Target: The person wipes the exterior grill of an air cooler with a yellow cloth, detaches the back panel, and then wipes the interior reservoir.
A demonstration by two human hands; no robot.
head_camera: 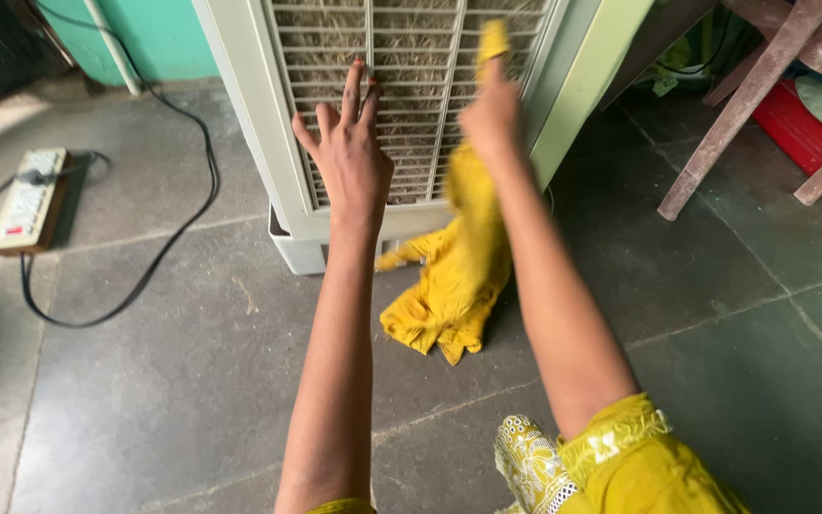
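Left hand (349, 157): open, fingers spread flat against the cooler (411, 105) grille.
Right hand (492, 114): blurred, seemingly clenched on the yellow cloth (454, 286), pressed to the grille.
Cloth: hangs down to the floor (164, 381).
Far left: power strip (29, 200).

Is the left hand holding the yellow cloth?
No, the left hand rests open on the grille; the right hand grips the yellow cloth.

1. My left hand (349, 152) sits at upper centre of the frame, fingers spread and pointing up, back of the hand toward me.
2. My left forearm runs bare from the bottom edge straight up.
3. My right hand (492, 114), just right of it, is blurred, closed in a grip.
4. My right forearm slants up from lower right.
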